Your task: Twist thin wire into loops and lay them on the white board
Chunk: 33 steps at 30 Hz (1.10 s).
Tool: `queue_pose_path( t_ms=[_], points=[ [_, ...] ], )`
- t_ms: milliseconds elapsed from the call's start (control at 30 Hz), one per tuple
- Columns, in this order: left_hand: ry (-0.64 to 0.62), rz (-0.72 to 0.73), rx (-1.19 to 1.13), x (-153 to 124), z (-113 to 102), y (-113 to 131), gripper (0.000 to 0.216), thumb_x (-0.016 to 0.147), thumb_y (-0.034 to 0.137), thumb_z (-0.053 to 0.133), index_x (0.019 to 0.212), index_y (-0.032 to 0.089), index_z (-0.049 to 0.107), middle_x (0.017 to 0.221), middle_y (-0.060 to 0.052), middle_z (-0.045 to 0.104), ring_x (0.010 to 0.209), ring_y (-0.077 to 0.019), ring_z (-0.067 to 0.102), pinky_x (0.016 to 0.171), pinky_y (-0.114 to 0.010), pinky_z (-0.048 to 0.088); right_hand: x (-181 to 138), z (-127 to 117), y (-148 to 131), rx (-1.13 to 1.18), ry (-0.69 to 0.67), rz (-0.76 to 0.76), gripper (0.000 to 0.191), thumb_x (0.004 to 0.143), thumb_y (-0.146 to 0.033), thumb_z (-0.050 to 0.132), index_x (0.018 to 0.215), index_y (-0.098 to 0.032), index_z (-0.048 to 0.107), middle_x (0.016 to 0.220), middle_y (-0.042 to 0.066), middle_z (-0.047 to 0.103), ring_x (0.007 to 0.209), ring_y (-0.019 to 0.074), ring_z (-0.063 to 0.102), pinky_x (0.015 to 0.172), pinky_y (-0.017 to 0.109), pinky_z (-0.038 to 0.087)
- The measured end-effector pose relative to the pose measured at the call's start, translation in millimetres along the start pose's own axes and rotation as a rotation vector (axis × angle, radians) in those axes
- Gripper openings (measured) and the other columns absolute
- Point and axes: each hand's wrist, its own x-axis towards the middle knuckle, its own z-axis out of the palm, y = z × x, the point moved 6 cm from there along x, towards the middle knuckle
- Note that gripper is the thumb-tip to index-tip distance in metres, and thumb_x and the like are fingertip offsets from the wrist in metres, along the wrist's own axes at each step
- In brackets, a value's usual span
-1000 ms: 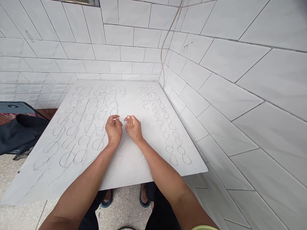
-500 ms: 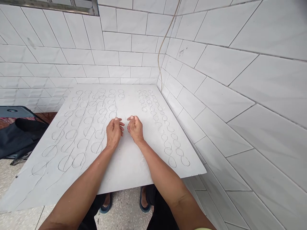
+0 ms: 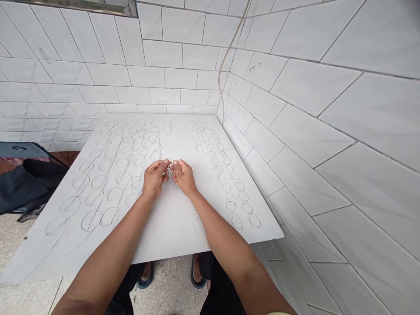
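My left hand [image 3: 154,178] and my right hand [image 3: 183,176] meet over the middle of a white board [image 3: 170,218]. Both pinch a thin clear strand [image 3: 169,168] between their fingertips; it is too fine to see its shape. On the board to the left lie several columns of larger clear loops [image 3: 113,175]. A double column of smaller loops [image 3: 223,173] runs along the board's right side.
White tiled walls stand behind and close on the right. A thin cord [image 3: 226,61] hangs down the corner. A dark bag [image 3: 26,183] lies on a low stand at the left. My feet in sandals [image 3: 146,273] show under the board's front edge.
My hands drew slightly apart half a second ago and have come back together, fingertips meeting on the strand. The view shifted a little.
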Motion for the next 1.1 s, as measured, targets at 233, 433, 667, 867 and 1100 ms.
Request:
queue_pose_path(
  t_ms=[233,433,667,867,1100],
  points=[
    [0.058,0.078,0.075,3.6,-6.3,-0.4,0.027,0.078,0.041,0.079,0.074,0.016,0.068,0.072,-0.001,0.059,0.053,-0.0075,0.042,0.047,-0.024,0.032,-3.0,6.1,0.5,-0.006,-0.123,0.020,0.038,0.100,-0.054,0.049,0.082,-0.022,0.055,0.046,-0.008,0.049,0.034,0.0085,0.039,0.037,0.022,0.035],
    [0.093,0.080,0.098,3.2,-8.2,-0.1,0.026,0.081,0.041,0.076,0.076,0.016,0.070,0.064,0.002,0.051,0.052,-0.0077,0.040,0.048,-0.024,0.032,-6.9,10.7,0.3,-0.005,-0.166,0.022,0.040,0.099,-0.056,0.049,0.081,-0.021,0.056,0.047,-0.007,0.052,0.034,0.0085,0.041,0.036,0.021,0.034],
    [0.042,0.020,0.123,4.3,-7.3,3.4,0.033,0.080,0.048,0.076,0.075,0.016,0.069,0.084,-0.006,0.064,0.062,-0.0109,0.052,0.051,-0.024,0.041,-1.2,1.6,1.6,-0.011,-0.137,0.057,0.040,0.098,-0.057,0.050,0.082,-0.021,0.057,0.046,-0.007,0.050,0.034,0.0083,0.040,0.036,0.021,0.033],
    [0.090,0.125,0.303,8.4,-17.8,14.7,0.035,0.088,0.051,0.065,0.099,0.019,0.075,0.094,-0.007,0.065,0.064,-0.0120,0.055,0.049,-0.024,0.042,4.9,-9.9,4.4,-0.022,-0.058,0.060,0.040,0.098,-0.057,0.051,0.081,-0.021,0.058,0.045,-0.007,0.046,0.035,0.0093,0.039,0.036,0.022,0.031],
    [0.013,0.280,0.597,5.6,-13.5,21.5,0.030,0.090,0.040,0.062,0.109,0.021,0.076,0.070,0.000,0.059,0.061,-0.0140,0.053,0.062,-0.028,0.045,4.2,-7.4,3.5,-0.030,-0.100,0.080,0.042,0.096,-0.058,0.054,0.080,-0.020,0.059,0.046,-0.007,0.044,0.038,0.0090,0.039,0.038,0.021,0.031]
  ],
)
